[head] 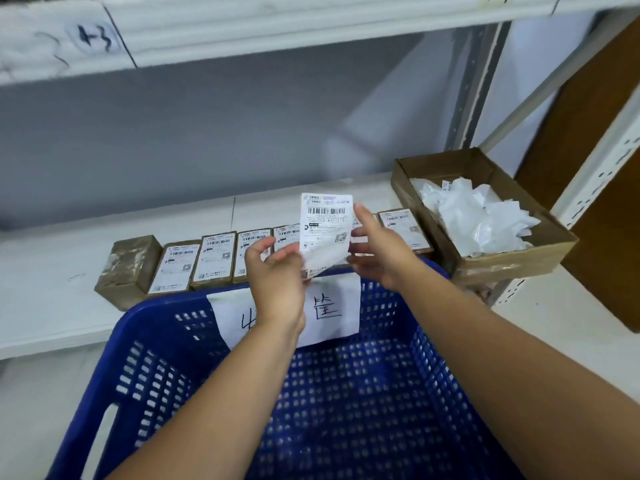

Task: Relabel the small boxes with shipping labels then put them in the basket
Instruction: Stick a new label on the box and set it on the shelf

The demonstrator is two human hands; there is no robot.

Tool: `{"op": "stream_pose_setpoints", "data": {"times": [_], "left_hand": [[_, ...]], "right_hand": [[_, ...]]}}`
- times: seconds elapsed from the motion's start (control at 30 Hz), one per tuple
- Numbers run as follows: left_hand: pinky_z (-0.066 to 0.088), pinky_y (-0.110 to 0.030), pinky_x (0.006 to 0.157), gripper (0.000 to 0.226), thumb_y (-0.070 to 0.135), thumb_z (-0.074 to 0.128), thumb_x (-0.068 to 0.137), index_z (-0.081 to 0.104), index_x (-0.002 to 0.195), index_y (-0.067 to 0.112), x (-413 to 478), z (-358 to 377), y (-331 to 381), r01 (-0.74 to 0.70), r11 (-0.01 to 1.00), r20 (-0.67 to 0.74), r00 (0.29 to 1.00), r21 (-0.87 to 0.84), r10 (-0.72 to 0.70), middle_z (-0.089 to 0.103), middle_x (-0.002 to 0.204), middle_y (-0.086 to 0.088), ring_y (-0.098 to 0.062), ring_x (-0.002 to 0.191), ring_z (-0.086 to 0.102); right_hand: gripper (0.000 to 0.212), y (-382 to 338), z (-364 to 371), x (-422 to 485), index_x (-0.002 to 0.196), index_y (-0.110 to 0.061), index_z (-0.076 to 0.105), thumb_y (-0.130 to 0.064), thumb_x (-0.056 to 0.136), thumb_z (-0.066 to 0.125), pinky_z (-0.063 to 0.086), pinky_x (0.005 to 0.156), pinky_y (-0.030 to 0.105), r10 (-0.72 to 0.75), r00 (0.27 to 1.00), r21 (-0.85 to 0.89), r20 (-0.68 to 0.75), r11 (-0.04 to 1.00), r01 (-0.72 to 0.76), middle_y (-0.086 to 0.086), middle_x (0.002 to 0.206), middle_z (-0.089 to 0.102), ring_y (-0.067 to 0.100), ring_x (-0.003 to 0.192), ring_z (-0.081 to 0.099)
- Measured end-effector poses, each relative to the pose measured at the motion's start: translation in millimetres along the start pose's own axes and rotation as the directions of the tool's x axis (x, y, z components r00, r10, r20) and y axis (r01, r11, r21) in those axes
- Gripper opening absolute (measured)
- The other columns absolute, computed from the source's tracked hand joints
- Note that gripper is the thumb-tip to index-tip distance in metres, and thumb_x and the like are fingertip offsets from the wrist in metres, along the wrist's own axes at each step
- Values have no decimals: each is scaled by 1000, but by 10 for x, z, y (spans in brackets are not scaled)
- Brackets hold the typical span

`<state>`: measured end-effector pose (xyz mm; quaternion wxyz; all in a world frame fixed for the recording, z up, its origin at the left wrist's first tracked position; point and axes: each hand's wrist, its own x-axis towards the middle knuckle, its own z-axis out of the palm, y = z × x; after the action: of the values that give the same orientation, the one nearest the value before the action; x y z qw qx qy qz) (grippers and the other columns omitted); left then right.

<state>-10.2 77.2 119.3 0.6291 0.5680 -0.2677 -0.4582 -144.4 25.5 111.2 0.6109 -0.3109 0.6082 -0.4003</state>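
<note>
Head view: shipping label held over the basket rim

Both hands hold one shipping label upright above the far rim of the blue basket. The left hand pinches its curling lower-left corner. The right hand grips its right edge. The label shows a barcode and a QR code; the printed text is too blurred to read.

Behind the basket, a row of small boxes lies on the shelf, each bearing a white barcode label. At the left end lies an unlabelled brown box.

A white sheet with handwritten characters hangs on the basket's far wall. At the right, a cardboard tray holds crumpled white paper scraps. The upper shelf edge carries a handwritten "+3".
</note>
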Motion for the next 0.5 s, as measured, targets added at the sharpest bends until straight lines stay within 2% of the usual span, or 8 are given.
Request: {"op": "stream_pose_setpoints", "data": {"times": [0.07,0.13,0.23,0.3,0.37,0.43,0.5], "left_hand": [[47,-29,70,32,-3,54,88,46,106,22,67,-135,90,-118,992,-25,992,46,120,66,89,0,-12,74,61],[48,-28,67,30,-1,55,88,48,101,25,140,-273,160,-188,977,-56,979,105,195,66,88,2,-11,74,62],[47,-19,56,25,2,52,89,49,103,23,283,-483,233,-251,952,-98,958,175,271,65,88,6,-8,70,61],[45,-21,57,25,2,52,90,48,103,23,380,-612,282,-283,940,-93,948,191,305,64,88,5,-10,69,60],[47,-22,58,28,1,51,90,47,107,22,479,-735,335,-293,931,-57,948,219,312,64,90,4,-8,67,59],[48,-26,62,33,1,52,90,43,111,24,597,-874,379,-300,912,6,950,279,311,66,94,4,-9,69,59],[46,-30,62,36,4,53,90,39,115,26,736,-985,408,-316,872,75,948,374,311,66,98,3,-14,76,61]], "right_hand": [[66,30,189,-142,110,-14,64,-73,80,56,53,58,24,-1,997,25,82,1000,-1,6,100,73,17,73,63],[65,32,359,-258,104,-15,66,-75,82,51,54,64,24,-27,991,52,135,998,20,4,96,73,18,76,64],[63,-27,593,-385,96,-16,66,-74,86,43,55,80,30,-77,983,106,166,992,60,2,94,73,20,86,67],[43,-59,795,-436,92,-14,64,-56,91,56,54,84,32,-143,977,30,157,990,140,5,98,73,19,81,66],[15,-58,1011,-431,85,-14,61,-26,93,65,53,76,30,-216,971,-43,107,974,222,9,99,71,16,72,62],[17,-50,1205,-358,76,-16,59,-11,92,64,49,71,30,-281,959,-82,28,956,282,8,93,70,17,73,61],[24,-29,1349,-289,69,-17,57,-10,90,64,48,69,30,-316,948,-120,-37,943,310,6,87,70,19,73,60]]}}
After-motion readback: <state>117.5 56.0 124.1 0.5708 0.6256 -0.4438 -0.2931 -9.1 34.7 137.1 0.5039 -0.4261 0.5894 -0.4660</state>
